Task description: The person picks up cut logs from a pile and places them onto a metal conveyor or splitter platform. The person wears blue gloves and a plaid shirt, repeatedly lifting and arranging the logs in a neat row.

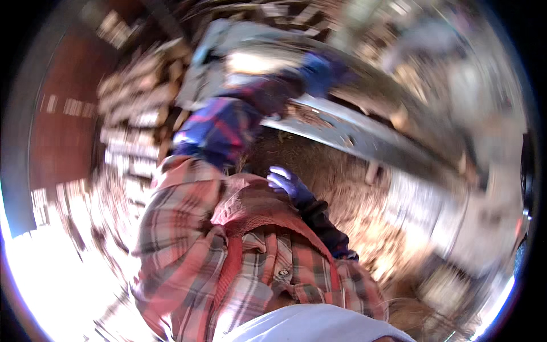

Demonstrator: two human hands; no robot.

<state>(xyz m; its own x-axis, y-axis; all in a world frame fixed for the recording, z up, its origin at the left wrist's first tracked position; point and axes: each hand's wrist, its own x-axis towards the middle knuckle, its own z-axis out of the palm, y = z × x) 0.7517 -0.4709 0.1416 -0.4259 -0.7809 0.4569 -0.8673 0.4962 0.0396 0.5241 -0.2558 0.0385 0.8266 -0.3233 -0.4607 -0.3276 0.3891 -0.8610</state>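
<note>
Metal trough rim (364,139): long, grey, curved band, running diagonally from upper centre to lower right; brown sawdust-like fill (319,165) inside, heavily motion-blurred.

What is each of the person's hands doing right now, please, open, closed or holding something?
Left hand: gloved, raised against the blurred grey metal chute; grip cannot be told.
Right hand: purple glove, fingers curled near the chest, holding nothing visible.

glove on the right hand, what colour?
Purple-blue: the right hand wears a glove of that colour over a dark sleeve. Best seen in the head view, though blurred.
</note>
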